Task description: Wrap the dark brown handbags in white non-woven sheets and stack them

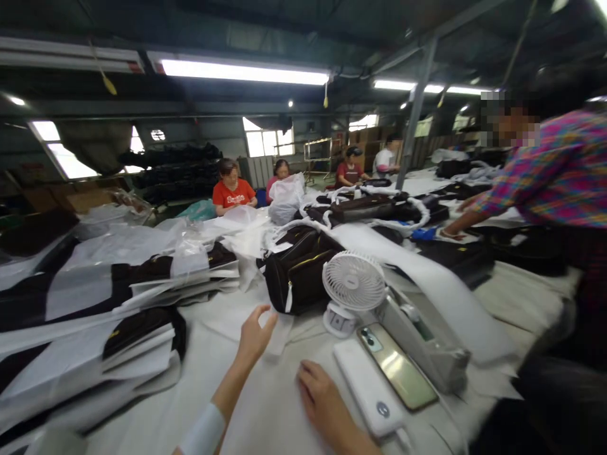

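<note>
My left hand [256, 330] is raised over the pale table covering [251, 404], thumb and fingers apart, holding nothing that I can see. Just beyond its fingertips sits a black bag [308, 272] with a yellow zip line and a white pull or tag; I cannot tell whether they touch. Lower down, my right hand [323, 398] rests on the covering with its fingers lying loosely, nothing visible in them. Beside it lie a white power bank [363, 385] with a cable plugged in and a gold phone [398, 366]. A small white fan [353, 284] stands behind these.
A grey tape dispenser [422, 341] is right of the fan. Stacked black bags with white sheets [152, 291] fill the left. A long white foam sheet [417, 272] curves across the right. A co-worker in a checked shirt [559, 170] leans over the right side; several others sit behind.
</note>
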`<action>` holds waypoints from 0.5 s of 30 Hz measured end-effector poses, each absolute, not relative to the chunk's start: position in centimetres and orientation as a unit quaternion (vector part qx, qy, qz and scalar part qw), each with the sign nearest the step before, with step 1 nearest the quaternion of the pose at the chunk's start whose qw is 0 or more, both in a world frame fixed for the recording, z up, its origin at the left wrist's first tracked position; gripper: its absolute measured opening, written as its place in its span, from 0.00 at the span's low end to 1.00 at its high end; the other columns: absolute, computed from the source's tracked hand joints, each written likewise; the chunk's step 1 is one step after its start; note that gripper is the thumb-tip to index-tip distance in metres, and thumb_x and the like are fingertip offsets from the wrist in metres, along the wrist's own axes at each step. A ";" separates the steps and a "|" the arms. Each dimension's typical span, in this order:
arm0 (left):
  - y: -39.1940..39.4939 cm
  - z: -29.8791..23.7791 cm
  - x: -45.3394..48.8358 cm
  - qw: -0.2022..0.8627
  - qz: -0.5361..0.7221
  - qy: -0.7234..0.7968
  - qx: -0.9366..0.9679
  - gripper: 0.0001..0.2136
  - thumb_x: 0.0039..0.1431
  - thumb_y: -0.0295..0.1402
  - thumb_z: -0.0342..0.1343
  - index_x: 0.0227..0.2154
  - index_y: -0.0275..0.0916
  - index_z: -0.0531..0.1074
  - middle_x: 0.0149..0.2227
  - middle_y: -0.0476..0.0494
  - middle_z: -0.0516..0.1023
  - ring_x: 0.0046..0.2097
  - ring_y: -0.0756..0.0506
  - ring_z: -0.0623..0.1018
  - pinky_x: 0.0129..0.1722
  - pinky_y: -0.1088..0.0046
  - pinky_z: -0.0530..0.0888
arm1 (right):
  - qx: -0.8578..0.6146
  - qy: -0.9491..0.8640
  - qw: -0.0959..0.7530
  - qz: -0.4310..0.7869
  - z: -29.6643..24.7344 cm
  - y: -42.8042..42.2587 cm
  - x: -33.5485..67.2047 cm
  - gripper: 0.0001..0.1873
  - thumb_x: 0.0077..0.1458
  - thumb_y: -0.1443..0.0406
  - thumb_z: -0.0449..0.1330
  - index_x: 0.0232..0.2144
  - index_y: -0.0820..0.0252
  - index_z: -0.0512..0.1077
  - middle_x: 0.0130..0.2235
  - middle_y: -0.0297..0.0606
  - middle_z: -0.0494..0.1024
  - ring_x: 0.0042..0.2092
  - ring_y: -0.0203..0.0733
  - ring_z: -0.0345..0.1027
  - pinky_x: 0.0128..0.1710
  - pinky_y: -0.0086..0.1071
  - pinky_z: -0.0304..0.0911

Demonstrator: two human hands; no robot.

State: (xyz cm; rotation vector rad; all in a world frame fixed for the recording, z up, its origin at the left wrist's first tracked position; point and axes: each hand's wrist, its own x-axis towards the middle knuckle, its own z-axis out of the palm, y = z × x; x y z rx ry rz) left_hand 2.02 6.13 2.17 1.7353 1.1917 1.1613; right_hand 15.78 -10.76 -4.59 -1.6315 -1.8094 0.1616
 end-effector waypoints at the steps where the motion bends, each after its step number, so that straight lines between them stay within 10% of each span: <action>1: 4.3 1.0 3.0 0.350 0.434 0.449 0.698 0.20 0.51 0.39 0.62 0.46 0.36 0.76 0.52 0.35 0.77 0.58 0.35 0.71 0.62 0.52 0.62 | -0.616 -0.711 0.335 0.044 -4.6 -11.4 15.7 0.15 0.57 0.73 0.51 0.40 0.63 0.75 0.51 0.51 0.76 0.52 0.48 0.71 0.53 0.39 0.68; 4: 0.7 -3.7 4.3 0.188 0.277 0.485 0.808 0.23 0.58 0.36 0.52 0.57 0.41 0.69 0.65 0.35 0.63 0.67 0.31 0.57 0.63 0.41 0.53 | -0.568 -0.747 0.344 -0.031 -2.9 -13.6 17.7 0.13 0.54 0.71 0.55 0.40 0.60 0.76 0.48 0.47 0.78 0.48 0.46 0.74 0.47 0.35 0.70; 9: -0.3 -9.4 4.3 0.000 0.166 0.491 0.855 0.23 0.65 0.32 0.41 0.63 0.45 0.61 0.67 0.40 0.58 0.67 0.36 0.58 0.64 0.50 0.58 | -0.680 -0.586 0.400 -0.186 7.3 -15.2 30.8 0.16 0.63 0.65 0.50 0.46 0.59 0.74 0.46 0.45 0.79 0.48 0.46 0.73 0.50 0.37 0.67; 15: 0.2 -9.7 4.3 -0.012 0.137 0.502 0.854 0.23 0.64 0.32 0.42 0.62 0.46 0.62 0.67 0.42 0.59 0.67 0.36 0.60 0.63 0.49 0.59 | -0.862 -0.430 0.179 -0.201 12.0 -10.5 44.9 0.15 0.56 0.64 0.62 0.45 0.69 0.72 0.45 0.57 0.75 0.48 0.55 0.69 0.45 0.41 0.63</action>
